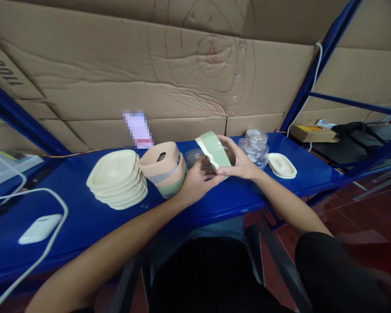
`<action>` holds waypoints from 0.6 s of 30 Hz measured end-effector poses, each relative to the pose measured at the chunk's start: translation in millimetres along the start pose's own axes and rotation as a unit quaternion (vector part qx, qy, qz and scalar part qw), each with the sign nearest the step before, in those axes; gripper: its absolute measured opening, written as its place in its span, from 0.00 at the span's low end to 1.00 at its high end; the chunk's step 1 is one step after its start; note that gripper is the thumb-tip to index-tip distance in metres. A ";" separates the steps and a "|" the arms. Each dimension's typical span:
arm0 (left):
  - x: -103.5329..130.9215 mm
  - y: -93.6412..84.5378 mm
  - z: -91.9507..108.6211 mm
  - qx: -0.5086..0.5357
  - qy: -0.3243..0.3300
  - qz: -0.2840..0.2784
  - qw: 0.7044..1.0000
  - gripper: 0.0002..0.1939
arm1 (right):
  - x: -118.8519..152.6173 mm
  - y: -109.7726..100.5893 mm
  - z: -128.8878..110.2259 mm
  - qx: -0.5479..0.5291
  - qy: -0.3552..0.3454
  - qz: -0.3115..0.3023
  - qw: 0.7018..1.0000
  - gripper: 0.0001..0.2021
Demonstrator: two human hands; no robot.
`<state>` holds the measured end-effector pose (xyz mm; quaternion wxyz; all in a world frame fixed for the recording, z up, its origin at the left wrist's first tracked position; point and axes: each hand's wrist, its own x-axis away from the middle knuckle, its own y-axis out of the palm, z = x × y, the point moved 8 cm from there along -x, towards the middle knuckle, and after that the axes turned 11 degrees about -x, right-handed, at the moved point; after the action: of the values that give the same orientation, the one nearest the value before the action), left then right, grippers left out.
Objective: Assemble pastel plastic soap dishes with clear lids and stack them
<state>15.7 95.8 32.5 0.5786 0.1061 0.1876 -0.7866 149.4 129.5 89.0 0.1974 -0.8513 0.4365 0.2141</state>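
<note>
A pale green plastic container (216,150) with a cream-coloured edge piece is tilted on its side between my hands, above the blue table. My right hand (239,161) wraps round its far side, thumb along the lower edge. My left hand (198,180) has its fingers curled against the cream edge from the near left. Just left of that hand stands a nested stack of peach, grey and green containers (161,163); the top one is peach with an oval slot. Further left is a tall stack of cream lids (114,171). A clear plastic piece (193,156) lies partly hidden behind my left hand.
Several clear plastic pieces (256,150) are stacked right of my hands, beside a cream lid (282,165). A white case (41,229) and a white cable (63,204) lie on the left. A pixelated phone-like object (138,129) leans against the cardboard wall (117,65).
</note>
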 end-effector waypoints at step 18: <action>-0.6 -3.5 6.0 -0.019 0.012 0.021 1.000 0.36 | -1.9 9.0 5.7 -0.012 0.010 -0.020 1.000 0.58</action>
<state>12.9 94.8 38.8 0.5946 0.1088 0.2071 -0.7693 139.9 128.8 83.9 0.1870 -0.8642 0.4189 0.2067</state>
